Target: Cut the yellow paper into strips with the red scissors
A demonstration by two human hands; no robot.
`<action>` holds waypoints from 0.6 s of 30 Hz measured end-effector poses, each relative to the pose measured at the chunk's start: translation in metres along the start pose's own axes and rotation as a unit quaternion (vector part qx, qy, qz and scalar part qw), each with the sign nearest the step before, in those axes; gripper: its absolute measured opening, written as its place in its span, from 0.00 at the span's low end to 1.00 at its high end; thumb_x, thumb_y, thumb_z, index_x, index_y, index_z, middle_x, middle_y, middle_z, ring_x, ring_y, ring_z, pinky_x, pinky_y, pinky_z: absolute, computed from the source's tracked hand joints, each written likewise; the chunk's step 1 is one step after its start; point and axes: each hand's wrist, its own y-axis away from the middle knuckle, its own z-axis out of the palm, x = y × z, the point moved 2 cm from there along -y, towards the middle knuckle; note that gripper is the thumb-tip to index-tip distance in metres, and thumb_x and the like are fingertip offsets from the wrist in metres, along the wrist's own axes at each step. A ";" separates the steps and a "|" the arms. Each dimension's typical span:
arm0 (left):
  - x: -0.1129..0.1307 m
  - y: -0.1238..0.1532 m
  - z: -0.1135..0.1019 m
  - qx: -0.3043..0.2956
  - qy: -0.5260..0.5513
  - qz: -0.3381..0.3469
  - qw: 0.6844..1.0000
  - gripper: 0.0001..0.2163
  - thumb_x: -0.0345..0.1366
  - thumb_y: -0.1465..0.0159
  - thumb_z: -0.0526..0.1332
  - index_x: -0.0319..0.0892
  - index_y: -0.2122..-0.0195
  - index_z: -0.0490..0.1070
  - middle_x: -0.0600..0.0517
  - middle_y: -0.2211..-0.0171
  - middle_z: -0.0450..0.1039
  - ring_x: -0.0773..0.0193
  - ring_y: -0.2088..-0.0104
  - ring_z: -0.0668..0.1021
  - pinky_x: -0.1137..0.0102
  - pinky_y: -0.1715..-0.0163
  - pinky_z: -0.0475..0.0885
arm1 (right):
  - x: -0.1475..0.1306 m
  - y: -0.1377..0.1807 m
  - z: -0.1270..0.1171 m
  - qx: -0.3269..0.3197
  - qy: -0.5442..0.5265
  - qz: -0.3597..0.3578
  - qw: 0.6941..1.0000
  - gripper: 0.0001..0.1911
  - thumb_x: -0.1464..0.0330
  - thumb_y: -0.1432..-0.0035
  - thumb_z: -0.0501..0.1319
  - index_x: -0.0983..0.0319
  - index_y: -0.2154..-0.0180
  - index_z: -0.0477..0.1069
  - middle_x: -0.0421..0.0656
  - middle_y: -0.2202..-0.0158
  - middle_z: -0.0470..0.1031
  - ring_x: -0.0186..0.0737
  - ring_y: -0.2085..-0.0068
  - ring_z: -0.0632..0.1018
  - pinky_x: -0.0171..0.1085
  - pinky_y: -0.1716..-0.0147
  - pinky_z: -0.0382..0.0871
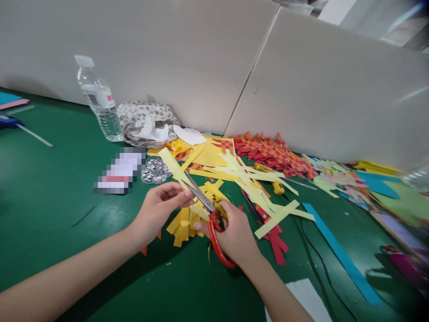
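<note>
My right hand (236, 232) grips red-handled scissors (209, 223), fingers through the loops, blades pointing up and left. The blades meet a yellow paper strip (172, 166) that my left hand (161, 208) pinches between thumb and fingers. The strip slants up to the left above a heap of short yellow offcuts (182, 223) on the green table (50, 192). Both hands hover just over that heap.
Long pale-yellow strips (254, 176) lie crossed to the right, with red strips (276, 241) and a blue strip (338, 252). Woven red-orange paper fish (275, 154) sit by the grey partition. A water bottle (98, 100), cloth pouch (144, 120) and googly eyes (156, 171) stand behind.
</note>
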 end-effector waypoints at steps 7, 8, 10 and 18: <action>-0.001 -0.002 -0.002 -0.017 -0.010 0.000 1.000 0.06 0.36 0.48 0.68 0.40 0.73 0.74 0.55 0.75 0.77 0.68 0.73 0.78 0.74 0.66 0.74 | -0.003 -0.001 -0.003 0.004 -0.015 -0.013 1.000 0.21 0.58 0.57 0.65 0.59 0.79 0.52 0.34 0.80 0.60 0.29 0.79 0.60 0.30 0.80 0.55; -0.001 -0.002 -0.002 -0.021 -0.008 -0.001 1.000 0.05 0.36 0.48 0.68 0.40 0.73 0.74 0.55 0.75 0.77 0.69 0.73 0.78 0.75 0.66 0.73 | -0.003 -0.001 -0.003 0.003 -0.016 -0.013 1.000 0.21 0.58 0.57 0.65 0.59 0.79 0.53 0.33 0.80 0.60 0.29 0.79 0.60 0.30 0.80 0.55; -0.001 -0.002 -0.003 -0.023 -0.004 -0.005 1.000 0.05 0.36 0.48 0.68 0.40 0.73 0.74 0.55 0.75 0.77 0.69 0.73 0.78 0.75 0.67 0.73 | -0.003 -0.001 -0.003 0.001 -0.020 -0.014 1.000 0.21 0.57 0.57 0.65 0.59 0.80 0.53 0.33 0.81 0.59 0.29 0.79 0.59 0.30 0.80 0.54; -0.001 -0.002 -0.004 -0.020 -0.010 -0.004 1.000 0.06 0.36 0.48 0.68 0.40 0.75 0.74 0.55 0.77 0.76 0.70 0.74 0.78 0.75 0.67 0.74 | -0.002 -0.002 -0.003 0.006 -0.024 -0.022 0.999 0.21 0.55 0.56 0.64 0.60 0.80 0.54 0.34 0.82 0.59 0.29 0.80 0.59 0.30 0.80 0.55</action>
